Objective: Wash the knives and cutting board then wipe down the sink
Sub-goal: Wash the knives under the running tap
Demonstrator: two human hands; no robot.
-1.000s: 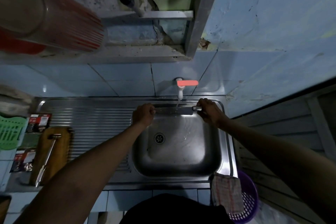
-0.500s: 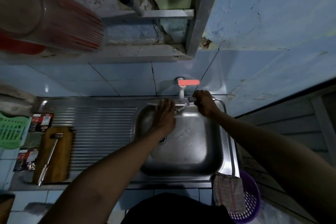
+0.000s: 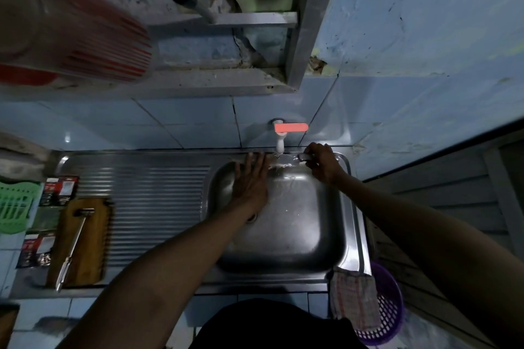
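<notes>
Under the white tap (image 3: pixel 279 147) with its orange lever (image 3: pixel 291 127), a steel knife (image 3: pixel 283 162) lies across the back of the sink basin (image 3: pixel 286 235) in running water. My right hand (image 3: pixel 321 163) grips its handle at the basin's back right. My left hand (image 3: pixel 251 181) lies flat with straight fingers over the blade. A wooden cutting board (image 3: pixel 85 238) rests on the ribbed drainboard's left end, and a second steel knife (image 3: pixel 74 246) lies on it lengthwise.
A checked cloth (image 3: pixel 354 297) hangs over the sink's front right corner above a purple basket (image 3: pixel 390 314). At the left are a green plastic rack (image 3: pixel 14 204) and packets (image 3: pixel 58 190). A shelf with a red-striped container (image 3: pixel 71 28) overhangs.
My left hand has let go of the blade tip, opened flat and slid right along the blade. The knife and my right hand have moved back under the tap.
</notes>
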